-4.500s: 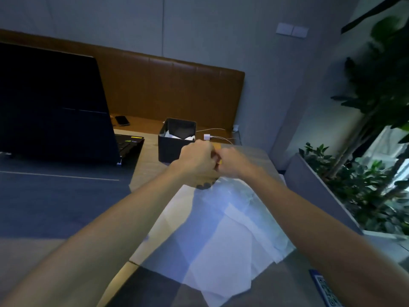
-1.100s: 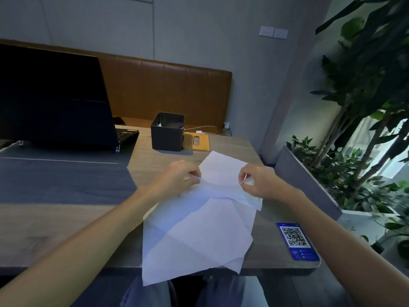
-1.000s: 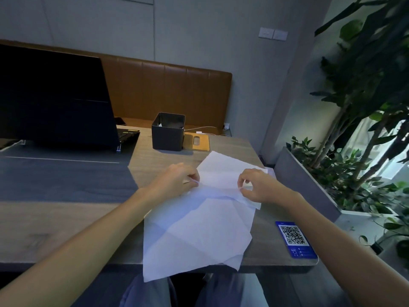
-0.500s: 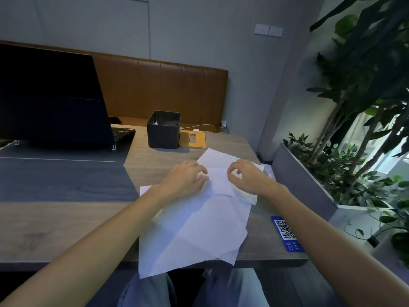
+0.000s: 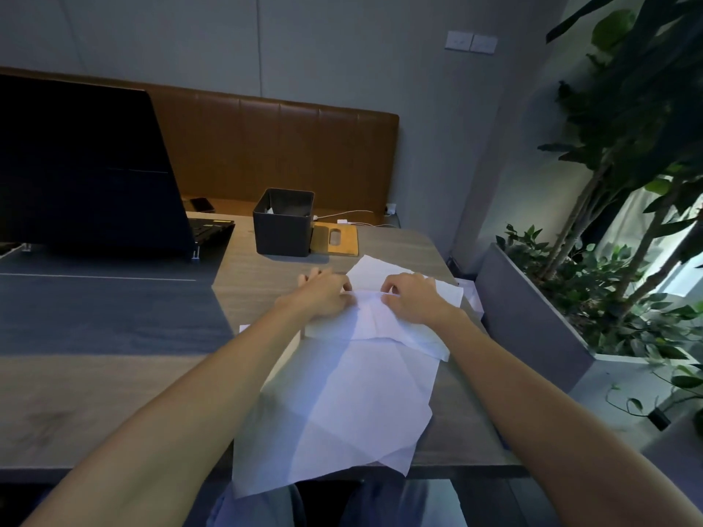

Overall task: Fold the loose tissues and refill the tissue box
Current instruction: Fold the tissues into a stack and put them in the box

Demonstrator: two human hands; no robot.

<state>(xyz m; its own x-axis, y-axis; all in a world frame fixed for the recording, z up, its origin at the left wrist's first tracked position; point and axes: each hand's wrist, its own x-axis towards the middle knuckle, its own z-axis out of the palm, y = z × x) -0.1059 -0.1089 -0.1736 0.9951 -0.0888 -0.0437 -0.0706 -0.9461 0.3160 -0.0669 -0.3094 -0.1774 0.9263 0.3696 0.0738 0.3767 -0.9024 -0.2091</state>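
A loose pile of white tissues lies on the wooden table in front of me and hangs over its near edge. On the pile's far end lies the top tissue, doubled over along a crease. My left hand and my right hand sit close together on that crease, each pinching it with curled fingertips. The dark square tissue box stands open farther back, with a little white tissue showing inside. Its tan lid with a slot lies flat beside it on the right.
An open black laptop stands at the left on a dark desk mat. A phone and a white charging cable lie behind the box by a brown padded bench back. A grey planter with leafy plants borders the table's right side.
Both hands moved closer together along the top tissue, and it now lies folded over with a crease under my fingers. The QR-code card at the right is out of sight.
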